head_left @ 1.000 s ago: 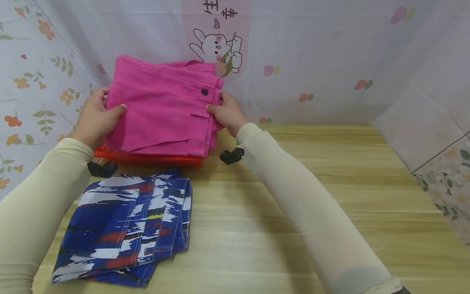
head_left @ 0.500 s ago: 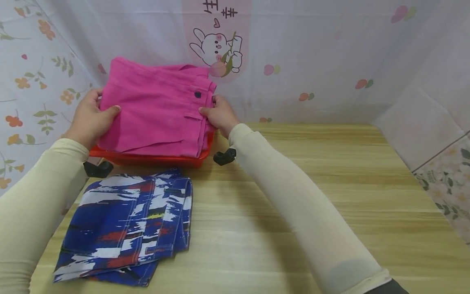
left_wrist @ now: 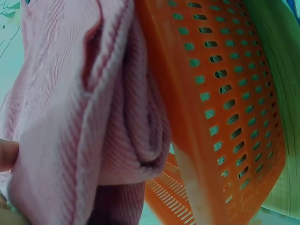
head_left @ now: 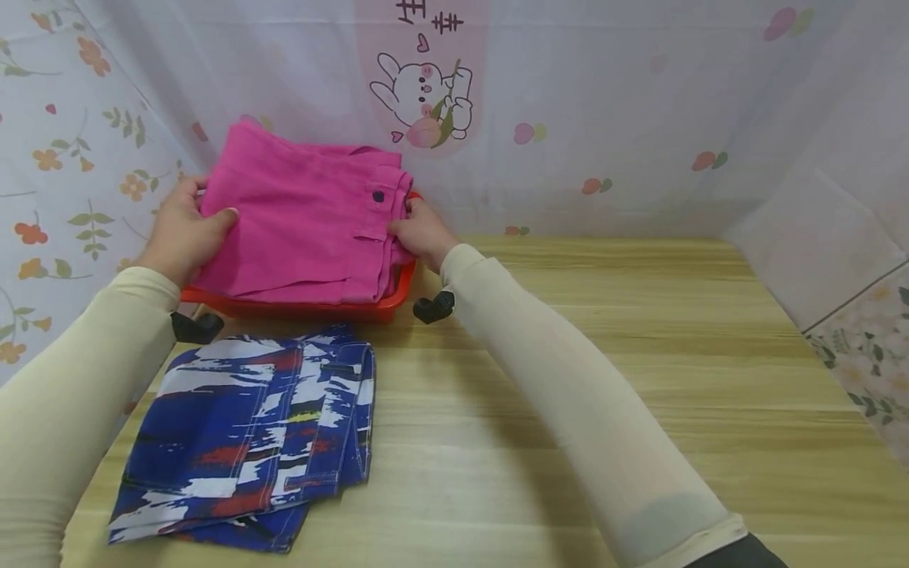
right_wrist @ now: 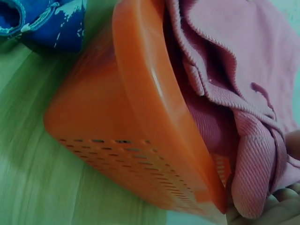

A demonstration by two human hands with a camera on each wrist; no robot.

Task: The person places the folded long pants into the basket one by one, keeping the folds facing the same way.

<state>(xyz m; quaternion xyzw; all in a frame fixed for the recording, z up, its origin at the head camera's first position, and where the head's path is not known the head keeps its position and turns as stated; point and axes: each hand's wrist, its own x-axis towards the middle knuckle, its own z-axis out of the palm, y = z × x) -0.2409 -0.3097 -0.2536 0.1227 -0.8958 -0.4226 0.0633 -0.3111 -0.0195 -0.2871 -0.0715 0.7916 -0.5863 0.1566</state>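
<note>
A pale cloth backdrop (head_left: pixel 604 87) printed with hearts, leaves and a rabbit figure (head_left: pixel 419 91) hangs behind a wood-grained table (head_left: pixel 604 315). In the head view, a folded pink garment (head_left: pixel 294 221) lies over the opening of a red basket (head_left: pixel 312 310) at the table's far left, hiding most of it; a dark button (head_left: pixel 379 196) shows near the garment's right edge. The left hand (head_left: pixel 186 233) grips its left edge, thumb on top, and the right hand (head_left: pixel 424 230) pinches the right edge, so both grips are closed on the cloth. Nearer the person, a folded blue, white and red garment (head_left: pixel 241 442) lies on the table. Cream sleeves (head_left: pixel 554 379) cover both forearms. In the left wrist view, fingertips touch the pink cloth at lower left, and its thick rolled folds lie just beside the basket's rim, above a side wall pierced with rows of slots. In the right wrist view, the basket looks orange; part of the pink cloth dips inside the rim, while the right hand's fingers hold a fold at lower right. How deep the garment sits cannot be told.
</note>
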